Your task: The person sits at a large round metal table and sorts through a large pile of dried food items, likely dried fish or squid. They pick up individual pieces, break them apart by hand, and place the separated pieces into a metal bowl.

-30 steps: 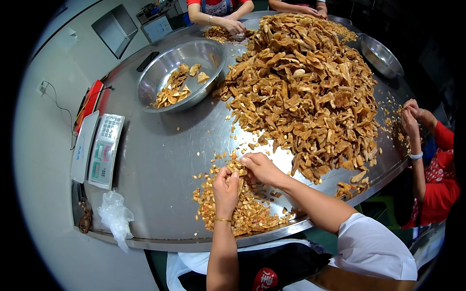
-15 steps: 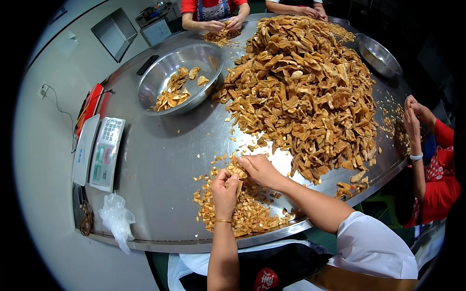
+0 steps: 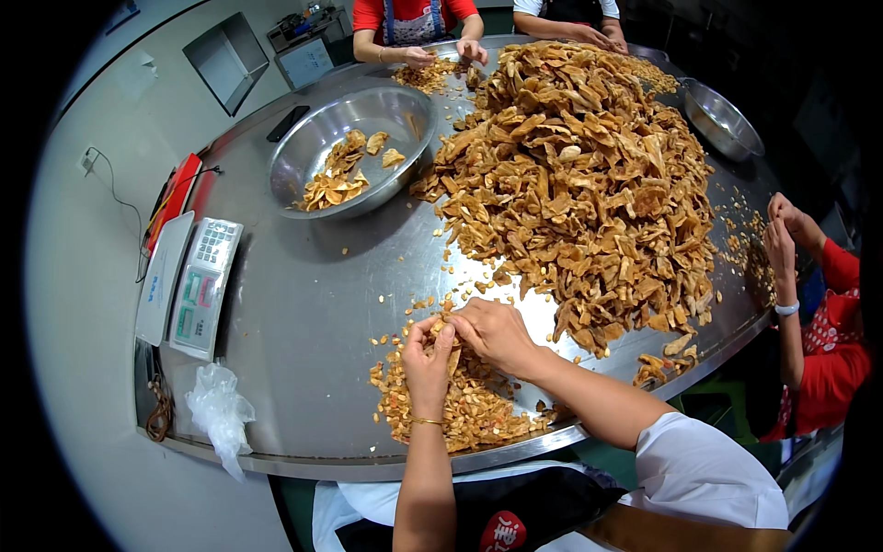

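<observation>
My left hand (image 3: 428,373) and my right hand (image 3: 497,336) meet, fingers pinched together, over a loose heap of small yellow-brown bits (image 3: 437,405) at the table's near edge. A wrinkled, dried brown piece (image 3: 453,357) shows partly between them; the fingers hide most of it. Beyond my hands rises a large pile of similar dried brown pieces (image 3: 589,184). A wide steel basin (image 3: 395,175), holding several of the pieces, stands on the table to the far left of my hands.
The steel table (image 3: 303,313) has a raised rim. A scale (image 3: 204,285) and a crumpled clear plastic bag (image 3: 221,414) lie at left, a phone (image 3: 288,123) behind the basin. Another basin (image 3: 722,120) stands far right. Co-workers' hands (image 3: 782,225) work at the right and far edges.
My hands have drawn closer together, and my right fingers now cover more of the piece. Across the table, a co-worker's two hands have moved apart. The whole view has shifted slightly.
</observation>
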Demonstrator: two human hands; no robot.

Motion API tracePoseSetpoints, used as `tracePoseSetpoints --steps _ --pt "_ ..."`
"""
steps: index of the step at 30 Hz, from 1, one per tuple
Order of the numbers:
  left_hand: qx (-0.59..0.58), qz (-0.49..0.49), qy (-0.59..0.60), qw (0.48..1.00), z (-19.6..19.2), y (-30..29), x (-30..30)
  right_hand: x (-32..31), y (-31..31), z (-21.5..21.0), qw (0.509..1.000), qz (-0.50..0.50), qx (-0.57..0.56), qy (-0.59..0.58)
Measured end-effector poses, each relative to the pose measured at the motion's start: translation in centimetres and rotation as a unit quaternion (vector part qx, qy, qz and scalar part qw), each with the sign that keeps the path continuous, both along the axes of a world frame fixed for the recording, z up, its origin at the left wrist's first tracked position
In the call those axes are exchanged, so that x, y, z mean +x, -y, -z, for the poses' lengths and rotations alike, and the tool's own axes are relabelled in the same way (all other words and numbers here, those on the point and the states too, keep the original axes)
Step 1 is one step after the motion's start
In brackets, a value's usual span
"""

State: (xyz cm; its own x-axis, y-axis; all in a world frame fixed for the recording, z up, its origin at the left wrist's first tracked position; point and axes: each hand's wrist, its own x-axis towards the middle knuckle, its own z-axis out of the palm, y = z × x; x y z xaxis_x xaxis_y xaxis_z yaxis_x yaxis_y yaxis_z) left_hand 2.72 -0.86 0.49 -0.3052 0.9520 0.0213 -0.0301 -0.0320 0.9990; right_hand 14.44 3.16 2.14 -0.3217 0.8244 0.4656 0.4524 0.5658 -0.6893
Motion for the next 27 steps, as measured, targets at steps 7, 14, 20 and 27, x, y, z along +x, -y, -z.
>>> tracePoseSetpoints --steps 7,14,20,27 --pt "-0.016 0.039 0.048 0.998 -0.9 0.3 -0.2 0.5 -0.3 -0.3 1.0 0.01 -0.024 0.013" --pt "-0.007 0.031 0.218 0.975 -1.1 0.2 -0.1 0.6 -1.6 0.6 0.78 -0.107 -0.534 -0.309" --pt "-0.033 -0.012 0.177 0.984 0.5 0.0 -0.4 0.3 -0.6 -0.5 0.994 0.004 0.078 -0.08" --pt "-0.111 0.066 0.326 0.936 -0.8 0.2 -0.6 0.0 -0.1 -1.1 0.988 -0.006 0.142 0.066"
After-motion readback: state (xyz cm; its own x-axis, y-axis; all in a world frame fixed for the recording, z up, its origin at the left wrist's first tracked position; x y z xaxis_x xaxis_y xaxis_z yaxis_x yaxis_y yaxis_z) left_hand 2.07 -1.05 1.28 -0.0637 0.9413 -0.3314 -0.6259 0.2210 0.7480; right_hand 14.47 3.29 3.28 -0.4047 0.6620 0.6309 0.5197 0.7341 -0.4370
